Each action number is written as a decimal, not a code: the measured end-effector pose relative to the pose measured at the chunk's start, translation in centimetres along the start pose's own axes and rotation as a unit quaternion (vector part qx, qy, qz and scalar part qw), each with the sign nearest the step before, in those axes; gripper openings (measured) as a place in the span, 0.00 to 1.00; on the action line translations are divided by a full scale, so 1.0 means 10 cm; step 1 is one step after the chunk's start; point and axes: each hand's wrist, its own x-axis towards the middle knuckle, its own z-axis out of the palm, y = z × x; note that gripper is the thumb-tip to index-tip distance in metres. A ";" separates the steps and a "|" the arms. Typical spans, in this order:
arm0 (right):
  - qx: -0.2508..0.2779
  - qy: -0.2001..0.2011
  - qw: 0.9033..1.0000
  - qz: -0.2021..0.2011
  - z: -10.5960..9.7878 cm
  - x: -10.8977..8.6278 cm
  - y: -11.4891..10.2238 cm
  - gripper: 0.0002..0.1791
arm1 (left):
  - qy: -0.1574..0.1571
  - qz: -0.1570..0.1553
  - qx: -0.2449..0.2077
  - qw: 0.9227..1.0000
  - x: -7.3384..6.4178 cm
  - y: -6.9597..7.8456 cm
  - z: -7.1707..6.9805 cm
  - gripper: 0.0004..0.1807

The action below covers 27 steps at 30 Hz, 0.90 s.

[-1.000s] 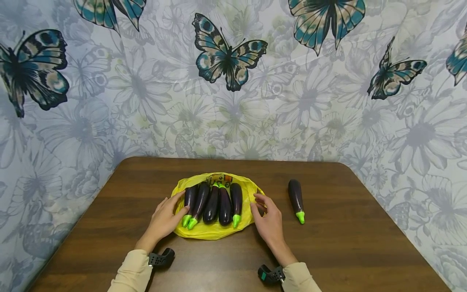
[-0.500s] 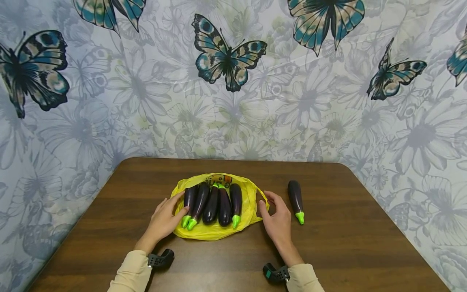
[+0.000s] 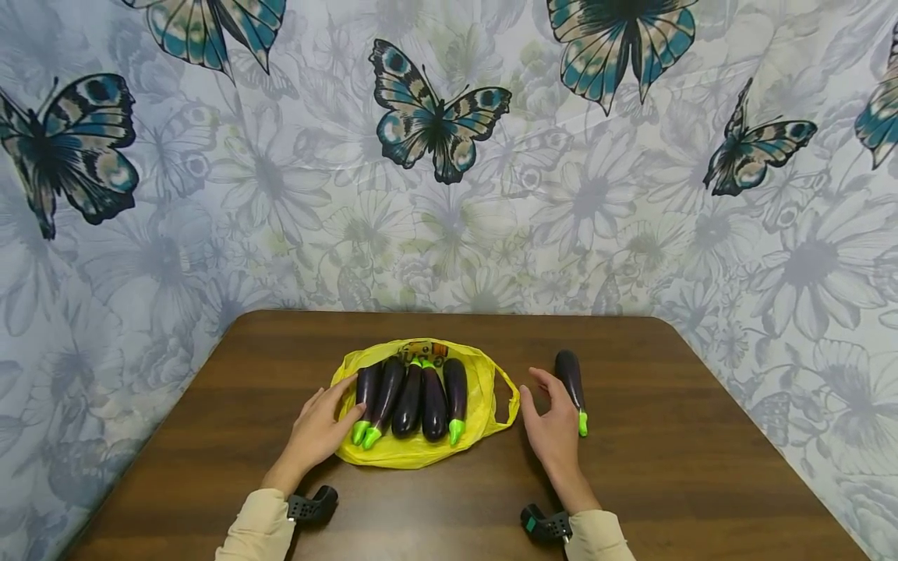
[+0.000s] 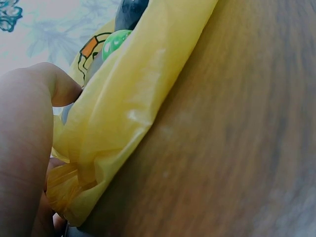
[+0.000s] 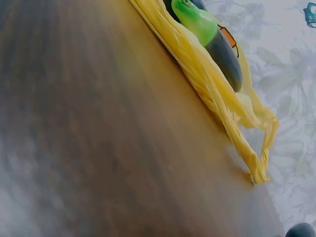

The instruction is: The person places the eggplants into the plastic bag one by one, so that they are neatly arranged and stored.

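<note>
A yellow plastic bag (image 3: 482,401) lies spread on the table, with several dark eggplants (image 3: 409,401) side by side on it, their caps bright green. My left hand (image 3: 319,430) grips the bag's left edge, thumb over the rim beside the leftmost eggplant. In the left wrist view its thumb (image 4: 64,89) bends to the yellow plastic, and the other fingers are mostly hidden. Just right of the bag's handle loop (image 3: 514,401), my right hand (image 3: 554,428) holds nothing, its fingers loosely bent. One more eggplant (image 3: 570,378) lies beside it, partly behind the hand.
The brown wooden table (image 3: 701,467) has rounded far corners. Behind it hangs a pale floral wall covering (image 3: 596,257) with large butterflies. Black straps with devices sit on both wrists, below cream sleeves (image 3: 256,526).
My right hand has moved right, drawing the bag's handle loop outward and letting it go, and now stands near the loose eggplant. My left hand has stayed at the bag's left edge.
</note>
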 end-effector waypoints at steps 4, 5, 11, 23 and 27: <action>-0.001 0.003 1.000 -0.002 -0.03 0.01 0.03 0.19 | 0.009 0.006 -0.001 1.000 -0.02 -0.01 0.01 0.34; 0.000 0.004 1.000 -0.003 -0.04 0.01 0.04 0.19 | 0.012 0.009 0.000 1.000 -0.02 0.00 0.01 0.34; -0.008 0.022 1.000 -0.008 -0.08 0.02 0.08 0.19 | 0.005 0.004 0.000 1.000 -0.03 0.00 0.02 0.34; -0.032 0.060 0.997 -0.029 -0.18 0.08 0.19 0.19 | 0.006 0.004 0.001 1.000 -0.02 0.00 0.02 0.34; -0.033 0.067 0.997 -0.018 -0.21 0.09 0.23 0.20 | 0.002 0.003 0.001 1.000 -0.02 0.01 0.01 0.34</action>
